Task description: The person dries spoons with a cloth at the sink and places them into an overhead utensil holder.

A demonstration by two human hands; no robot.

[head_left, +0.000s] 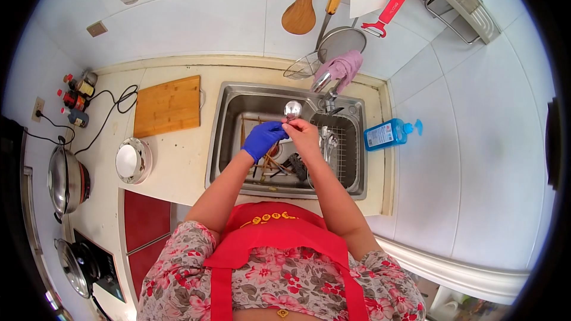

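Fingers of the gloved left hand [264, 141] are bunched just below a metal spoon [292, 110]; we cannot tell whether they grip it. We observe the spoon above the sink [256, 104], pinched by the bare right hand [304, 139]. Farther right, a blue bottle [383, 135] occupies the worktop [373, 184].

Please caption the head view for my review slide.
Blue-gloved left hand and bare right hand meet at a metal spoon above a steel sink.
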